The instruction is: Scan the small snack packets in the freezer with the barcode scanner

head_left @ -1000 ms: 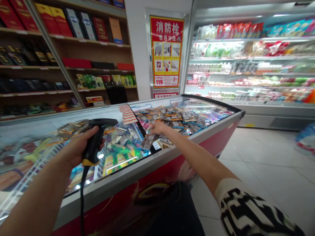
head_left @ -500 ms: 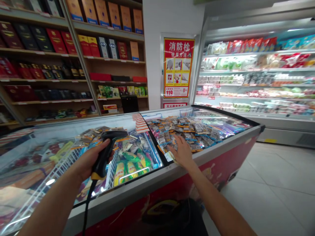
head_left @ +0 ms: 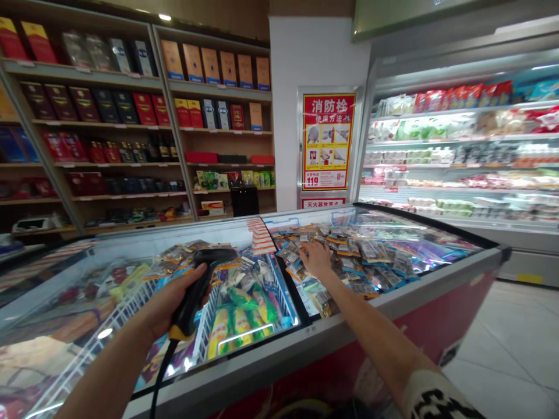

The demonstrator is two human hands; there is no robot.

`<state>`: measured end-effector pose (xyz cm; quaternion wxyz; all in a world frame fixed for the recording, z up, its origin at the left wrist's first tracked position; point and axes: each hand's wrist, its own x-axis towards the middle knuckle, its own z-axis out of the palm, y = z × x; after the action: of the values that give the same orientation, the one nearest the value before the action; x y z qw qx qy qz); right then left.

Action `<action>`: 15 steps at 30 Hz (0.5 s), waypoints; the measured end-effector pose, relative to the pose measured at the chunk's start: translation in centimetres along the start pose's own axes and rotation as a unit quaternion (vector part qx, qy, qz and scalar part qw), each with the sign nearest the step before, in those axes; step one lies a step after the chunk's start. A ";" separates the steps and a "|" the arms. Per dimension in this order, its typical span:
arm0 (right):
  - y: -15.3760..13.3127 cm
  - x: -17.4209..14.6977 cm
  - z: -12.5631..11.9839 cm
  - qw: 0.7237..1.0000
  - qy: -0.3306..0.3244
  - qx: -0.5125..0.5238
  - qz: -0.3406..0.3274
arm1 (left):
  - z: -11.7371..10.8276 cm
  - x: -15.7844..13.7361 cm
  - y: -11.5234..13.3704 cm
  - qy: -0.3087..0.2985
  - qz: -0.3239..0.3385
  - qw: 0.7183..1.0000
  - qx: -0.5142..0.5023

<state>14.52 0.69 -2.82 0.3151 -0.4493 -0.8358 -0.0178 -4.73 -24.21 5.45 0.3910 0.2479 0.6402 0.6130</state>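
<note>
My left hand (head_left: 186, 299) is wrapped round the handle of a black and yellow barcode scanner (head_left: 194, 302), whose head points right over the freezer. A black cable hangs from the scanner's lower end. My right hand (head_left: 317, 261) reaches onto a wide pile of small snack packets (head_left: 349, 250) with orange and blue edges, spread over the right part of the freezer top. Its fingers are apart and partly bent, with the tips among the packets; I see nothing held in them. A second heap of similar packets (head_left: 177, 256) lies behind the scanner.
The chest freezer (head_left: 419, 314) stretches across in front of me, with a black divider between its glass panels. White wire baskets (head_left: 201, 334) inside hold yellow and green packages (head_left: 240, 323). Shelves of boxes (head_left: 222, 87) stand behind, and a lit refrigerated display (head_left: 463, 139) stands at right.
My right hand has moved forward, farther onto the packet pile. My left hand still grips the barcode scanner. The view has tilted up and turned slightly left.
</note>
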 end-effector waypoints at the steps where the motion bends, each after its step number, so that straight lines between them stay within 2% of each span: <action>1: -0.5 0.3 -0.1 1.000 -0.008 0.015 0.001 | 0.0 0.0 0.0 -0.004 -0.012 1.000 -0.001; 5: -2.4 2.1 0.4 0.996 -0.060 0.059 0.032 | -0.1 0.2 0.1 0.000 -0.023 1.000 -0.004; 9: -2.7 3.7 1.7 0.986 -0.064 0.126 0.085 | -0.7 0.3 -0.1 -0.002 -0.017 1.000 -0.014; 12: -2.2 4.2 2.4 0.967 -0.034 0.230 0.101 | -1.4 0.3 -0.4 -0.009 -0.014 1.000 -0.021; 15: -2.6 4.2 2.8 0.923 0.042 0.372 0.093 | -1.6 0.3 -0.5 -0.011 -0.016 0.999 -0.031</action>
<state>9.48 3.12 -2.17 0.4945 -0.3745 -0.7229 0.3045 -6.11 -24.98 4.77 0.4154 0.2324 0.6206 0.6231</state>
